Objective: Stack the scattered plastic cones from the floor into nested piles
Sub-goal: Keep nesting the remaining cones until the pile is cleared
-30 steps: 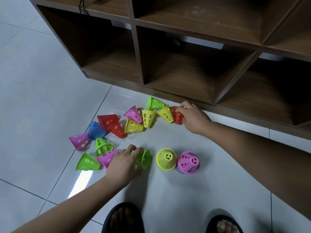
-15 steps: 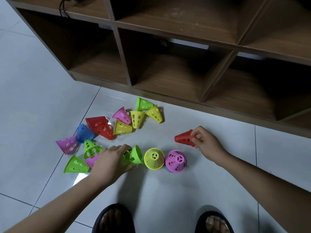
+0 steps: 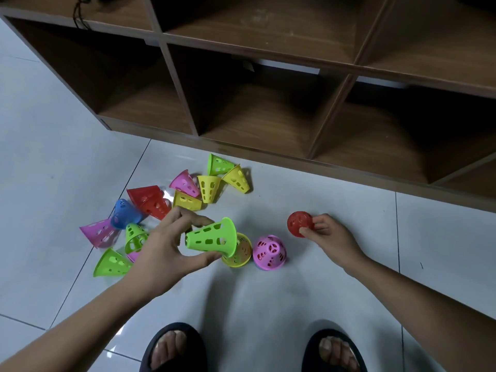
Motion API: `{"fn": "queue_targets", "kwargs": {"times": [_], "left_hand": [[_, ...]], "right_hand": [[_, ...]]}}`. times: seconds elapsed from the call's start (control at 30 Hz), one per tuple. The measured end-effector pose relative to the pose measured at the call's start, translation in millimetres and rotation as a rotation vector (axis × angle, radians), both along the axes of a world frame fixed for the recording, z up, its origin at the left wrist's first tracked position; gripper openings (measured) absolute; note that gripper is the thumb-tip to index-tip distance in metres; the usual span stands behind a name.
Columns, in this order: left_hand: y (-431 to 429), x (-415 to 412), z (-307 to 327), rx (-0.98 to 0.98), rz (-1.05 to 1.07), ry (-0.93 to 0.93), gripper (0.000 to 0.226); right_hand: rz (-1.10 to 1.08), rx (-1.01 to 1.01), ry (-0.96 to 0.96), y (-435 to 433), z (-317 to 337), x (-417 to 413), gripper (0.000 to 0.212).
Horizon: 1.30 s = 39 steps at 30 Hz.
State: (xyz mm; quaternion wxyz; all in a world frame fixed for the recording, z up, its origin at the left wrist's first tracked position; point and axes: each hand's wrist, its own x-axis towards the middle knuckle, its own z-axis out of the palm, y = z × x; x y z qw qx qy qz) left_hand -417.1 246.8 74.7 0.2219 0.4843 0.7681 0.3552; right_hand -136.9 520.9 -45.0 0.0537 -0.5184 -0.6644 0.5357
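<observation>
Gripping a green plastic cone (image 3: 210,237) sideways, the left hand (image 3: 161,249) curls its fingers round it over a yellow plastic cone (image 3: 242,254) on the floor (image 3: 268,304); the right hand (image 3: 327,233) pinches a red plastic cone (image 3: 299,223).

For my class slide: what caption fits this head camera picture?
Left hand holds a green cone, right hand holds a red cone, other cones scattered on the floor.

Ahead of you: brown wood shelf (image 3: 268,63) w/ open cubbies, standing on the floor (image 3: 53,135), pale grey tiles w/ dark grout lines. Black cable (image 3: 78,14) hangs in the top-left cubby. White strip (image 3: 290,66) shows behind the mid row. Btm edge: left slipper (image 3: 158,342) and right slipper (image 3: 314,347), dark, toes showing.
</observation>
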Motion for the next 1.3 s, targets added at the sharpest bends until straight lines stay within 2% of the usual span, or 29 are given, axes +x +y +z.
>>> {"fn": "queue_targets", "kwargs": {"times": [0.13,0.3,0.43,0.6,0.87,1.03,1.17,1.3], "left_hand": [[11.4,12.7,-4.9,-0.015,-0.099,-0.013,0.054],[21.5,24.1,-18.4,-0.068,-0.147,-0.001,0.058],[22.2,24.4,-35.3,-0.087,-0.232,0.068,0.055],[19.4,21.1,-51.1,-0.085,-0.226,0.099,0.051],[12.7,20.1,-53.1,-0.097,-0.203,0.095,0.057],[-0.2,16.9,-53.2,-0.126,-0.2,0.082,0.063],[-13.4,11.4,-54.4,-0.159,-0.168,0.094,0.059],[-28.6,-0.4,-59.3,-0.185,-0.072,0.131,0.052]], "right_hand": [[0.021,0.143,-0.074,-2.9,-1.5,-1.3,0.037],[-0.001,0.217,-0.132,0.5,-5.8,-4.2,0.052],[0.072,0.248,-0.082,-0.7,0.3,-7.4,0.058],[0.227,0.372,-0.109,2.8,4.2,-5.7,0.037],[0.117,0.35,0.135,-27.5,70.4,-20.9,0.022],[0.277,0.426,0.276,-66.3,107.4,-17.3,0.021],[0.477,0.522,0.219,-77.8,103.5,-19.7,0.031],[0.612,0.53,0.152,-82.2,93.5,-24.9,0.036]]}}
